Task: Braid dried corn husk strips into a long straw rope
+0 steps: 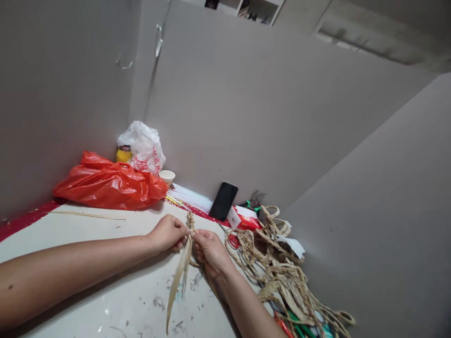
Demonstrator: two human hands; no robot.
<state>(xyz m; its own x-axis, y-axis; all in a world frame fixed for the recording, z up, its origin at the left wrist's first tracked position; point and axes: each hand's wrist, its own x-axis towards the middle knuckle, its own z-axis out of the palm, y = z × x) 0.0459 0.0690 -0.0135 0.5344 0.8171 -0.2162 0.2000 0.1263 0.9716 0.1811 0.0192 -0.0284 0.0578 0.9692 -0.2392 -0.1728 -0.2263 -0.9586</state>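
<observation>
Two bare hands meet at one short fibre braid [190, 220], held just above the tabletop [141, 277], near the centre of the view toward 6 o'clock. Taking the braid as clock centre: left hand [169, 233] at 9 o'clock, thumb and forefinger pinched together on it; right hand [212, 252] at 4 o'clock, thumb and forefinger likewise closed on it, remaining fingers curled. Whether each pair grips the same strand: cannot tell. Pale flat strip [176, 280] hangs from the pinch toward 7 o'clock. Surroundings: tangled heap of braided rope [280, 274], 4 o'clock; dark phone [223, 201], propped and tilted, 2 o'clock; paper cup [167, 177], 11 o'clock; red plastic bag [112, 185], 10 o'clock, well apart from the left hand.
</observation>
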